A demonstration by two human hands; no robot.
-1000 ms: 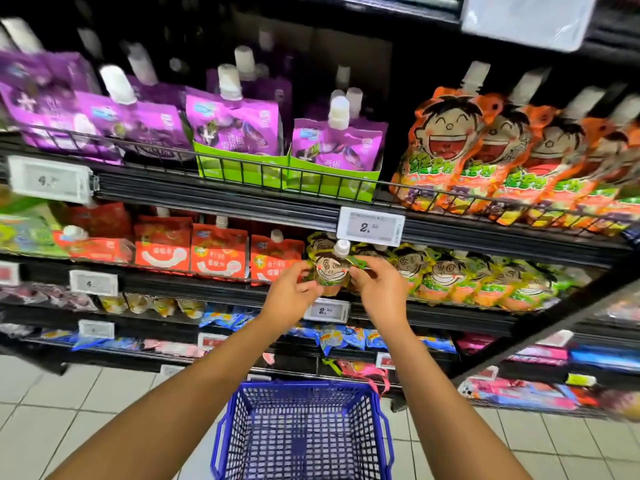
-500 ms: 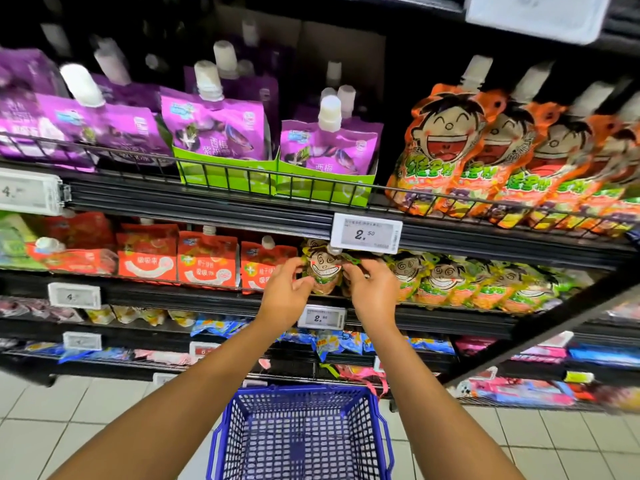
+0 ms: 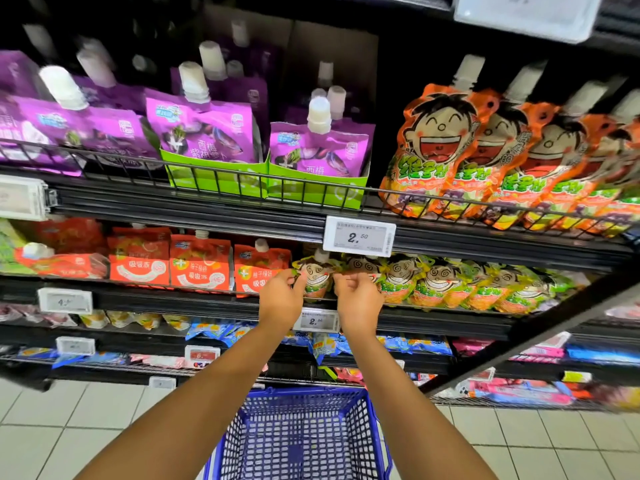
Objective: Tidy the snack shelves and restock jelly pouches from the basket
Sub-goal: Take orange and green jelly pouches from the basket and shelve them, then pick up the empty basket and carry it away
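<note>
A green cartoon-face jelly pouch (image 3: 316, 277) with a white cap stands at the left end of a row of matching green pouches (image 3: 450, 284) on the second shelf. My left hand (image 3: 282, 297) pinches its left edge and my right hand (image 3: 356, 299) pinches its right edge. The pouch sits upright at the shelf front, just under the upper shelf's price tag (image 3: 359, 236). The blue mesh basket (image 3: 301, 438) hangs below my arms, and its visible inside holds nothing.
Orange-red pouches (image 3: 201, 261) stand directly left of the held pouch. Purple pouches (image 3: 204, 133) and big orange cartoon pouches (image 3: 446, 150) fill the shelf above behind a wire rail. Lower shelves (image 3: 221, 336) hold blue and pink packets. A dark bar (image 3: 519, 344) slants across the right. Tiled floor lies below.
Both hands have carried the green pouch up and back, from in front of the shelf edge into the left end of the green row. The view has shifted slightly.
</note>
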